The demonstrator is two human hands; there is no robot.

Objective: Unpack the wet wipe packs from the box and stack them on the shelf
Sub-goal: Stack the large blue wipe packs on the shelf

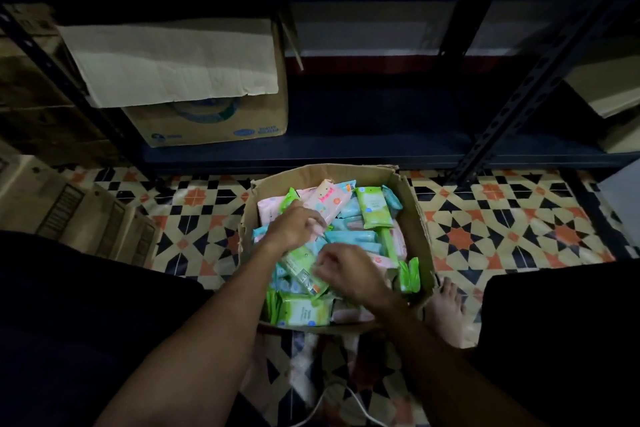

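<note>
An open cardboard box (414, 218) stands on the tiled floor before me, filled with several wet wipe packs in green, blue and pink. My left hand (294, 227) reaches into the box's left side, its fingers curled over a pink pack (323, 201). My right hand (349, 274) is lower in the box, pinching the edge of a green pack (299, 267) that lies tilted on the pile. The dark metal shelf (363, 146) runs just behind the box, with a bare stretch on its lowest board.
A larger cardboard box (207, 121) with an open flap sits on the lowest shelf at left. More cartons (86, 215) stand on the floor to my left. Slotted shelf uprights (512, 114) slant at both sides. My bare foot (446, 308) rests right of the box.
</note>
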